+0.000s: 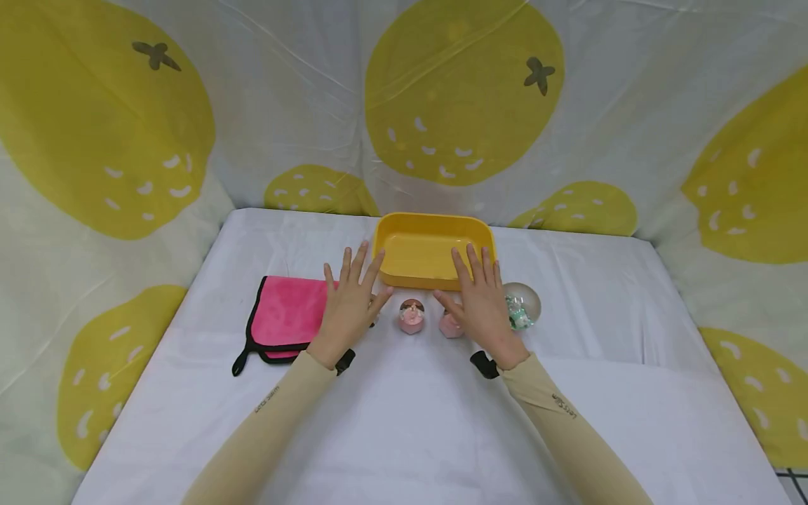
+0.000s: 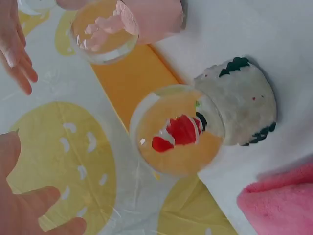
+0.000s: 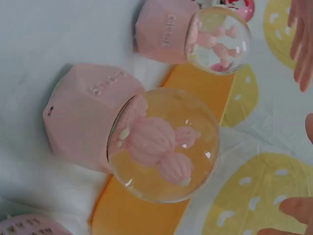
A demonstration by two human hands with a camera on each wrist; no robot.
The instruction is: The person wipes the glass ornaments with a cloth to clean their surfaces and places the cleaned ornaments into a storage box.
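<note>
My left hand [image 1: 347, 308] is held over the table with fingers spread, holding nothing. Beneath it, mostly hidden in the head view, stands a snow globe with a red-and-white figure [image 2: 180, 131] on a white base with green trim. The right hand [image 1: 485, 308] also hovers with its fingers apart and nothing in its grasp. Below its thumb is a pink-based snow globe with a cactus figure [image 3: 151, 142], partly covered in the head view. Between the hands stands another pink snow globe [image 1: 412, 318]. A larger snow globe [image 1: 522, 306] with a greenish inside stands right of the right hand.
A yellow rectangular tray [image 1: 419, 261] lies behind the globes, with the fingertips overlapping its front in the head view. A folded pink cloth [image 1: 287, 312] with black edging lies at the left. Lemon-printed fabric [image 1: 463, 105] hangs behind the white-covered table [image 1: 416, 435].
</note>
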